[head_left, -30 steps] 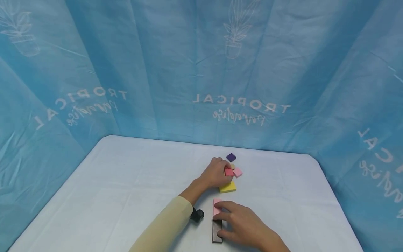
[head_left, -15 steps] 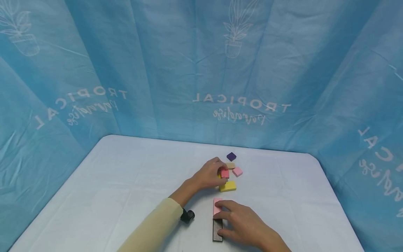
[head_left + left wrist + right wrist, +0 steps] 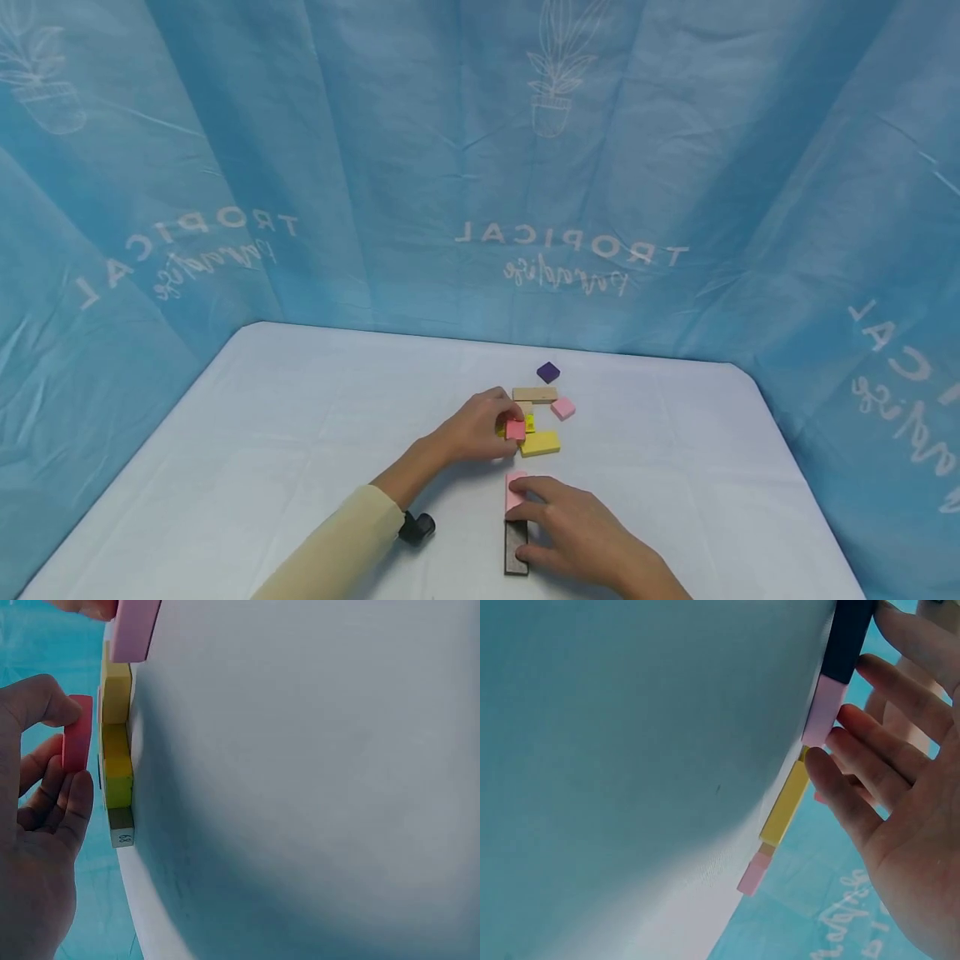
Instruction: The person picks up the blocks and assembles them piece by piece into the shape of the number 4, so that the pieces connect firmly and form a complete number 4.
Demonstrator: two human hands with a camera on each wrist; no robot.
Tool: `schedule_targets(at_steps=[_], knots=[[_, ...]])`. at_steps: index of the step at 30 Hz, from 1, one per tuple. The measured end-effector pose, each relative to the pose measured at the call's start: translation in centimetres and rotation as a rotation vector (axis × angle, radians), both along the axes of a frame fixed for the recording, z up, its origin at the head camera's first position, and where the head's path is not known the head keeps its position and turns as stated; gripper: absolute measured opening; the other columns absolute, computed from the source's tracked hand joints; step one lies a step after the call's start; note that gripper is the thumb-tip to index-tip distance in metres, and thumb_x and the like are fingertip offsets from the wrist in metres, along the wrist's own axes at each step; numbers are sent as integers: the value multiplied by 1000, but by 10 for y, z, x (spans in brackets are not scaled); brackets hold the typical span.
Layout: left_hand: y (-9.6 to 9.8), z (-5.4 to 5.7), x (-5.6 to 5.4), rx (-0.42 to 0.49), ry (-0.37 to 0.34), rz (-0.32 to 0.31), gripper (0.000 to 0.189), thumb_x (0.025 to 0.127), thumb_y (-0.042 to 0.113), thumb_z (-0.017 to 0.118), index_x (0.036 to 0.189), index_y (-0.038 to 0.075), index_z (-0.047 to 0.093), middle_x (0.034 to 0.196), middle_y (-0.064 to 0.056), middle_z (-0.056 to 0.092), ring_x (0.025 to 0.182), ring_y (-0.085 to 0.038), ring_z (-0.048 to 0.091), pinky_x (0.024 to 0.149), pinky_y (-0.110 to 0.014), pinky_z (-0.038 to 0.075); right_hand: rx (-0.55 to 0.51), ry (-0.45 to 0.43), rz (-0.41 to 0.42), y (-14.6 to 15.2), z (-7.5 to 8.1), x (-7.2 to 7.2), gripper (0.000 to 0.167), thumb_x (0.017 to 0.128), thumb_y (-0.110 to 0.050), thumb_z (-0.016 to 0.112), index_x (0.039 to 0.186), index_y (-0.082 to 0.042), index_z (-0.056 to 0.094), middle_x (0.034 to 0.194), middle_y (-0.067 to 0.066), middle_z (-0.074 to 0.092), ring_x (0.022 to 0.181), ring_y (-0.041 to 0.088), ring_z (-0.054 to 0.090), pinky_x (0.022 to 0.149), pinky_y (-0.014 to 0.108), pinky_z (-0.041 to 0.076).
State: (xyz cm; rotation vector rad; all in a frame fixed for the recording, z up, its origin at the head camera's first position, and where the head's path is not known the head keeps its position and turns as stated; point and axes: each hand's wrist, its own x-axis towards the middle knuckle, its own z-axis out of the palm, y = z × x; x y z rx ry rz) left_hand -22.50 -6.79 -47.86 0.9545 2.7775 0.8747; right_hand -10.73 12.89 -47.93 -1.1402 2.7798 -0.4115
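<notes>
My left hand (image 3: 480, 429) pinches a red block (image 3: 515, 430) between thumb and fingers. In the left wrist view the red block (image 3: 78, 735) is held upright, in front of a row of yellow and wooden blocks. Straight fingers of my right hand (image 3: 573, 529) touch a pink block (image 3: 516, 494) and a black block (image 3: 515, 552), which lie end to end in line. In the right wrist view the fingertips rest along the side of the black block (image 3: 847, 641) and the pink block (image 3: 825, 709). The right thumb lies at the black block.
Just beyond the pink block lies a yellow block (image 3: 540, 444). Behind it are a small yellow piece (image 3: 530, 422), a wooden block (image 3: 535, 395), a small pink block (image 3: 563, 407) and a dark purple block (image 3: 548, 372). A blue curtain (image 3: 405, 167) hangs behind the white table (image 3: 285, 417).
My left hand has moved left and toward me with the red block, uncovering the wooden block and small yellow piece. The right hand has stayed on the pink and black blocks.
</notes>
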Motion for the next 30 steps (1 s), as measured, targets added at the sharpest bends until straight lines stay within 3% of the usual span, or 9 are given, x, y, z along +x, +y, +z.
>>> schedule_targets(at_steps=[9, 13, 21, 30], knots=[[-5, -1, 15, -38, -7, -48, 32, 76, 25, 75, 106, 16, 69, 103, 8, 56, 89, -7, 50, 79, -20, 47, -8, 24, 4, -1, 1, 1, 38, 84, -48, 69, 117, -31, 69, 131, -5, 54, 117, 12, 50, 90, 38, 49], [-5, -1, 20, -52, -13, -35, 34, 76, 27, 76, 107, 17, 70, 104, 8, 56, 91, -7, 50, 82, -22, 47, -16, 48, 13, 1, 0, 2, 38, 84, -48, 69, 117, -30, 69, 131, -5, 53, 117, 12, 50, 89, 38, 49], [-9, -9, 22, -87, -44, -31, 32, 78, 31, 76, 108, 21, 70, 102, 10, 55, 93, -7, 49, 84, -24, 46, 5, 22, 14, 0, -1, 0, 39, 85, -52, 67, 119, -32, 68, 133, -5, 52, 118, 13, 49, 90, 39, 49], [-10, -13, 24, -84, -20, -50, 29, 84, 35, 70, 110, 22, 70, 104, 10, 55, 94, -7, 49, 84, -26, 46, -4, 31, 11, 0, 0, 1, 39, 84, -50, 68, 118, -31, 69, 133, -4, 53, 119, 13, 50, 91, 39, 48]])
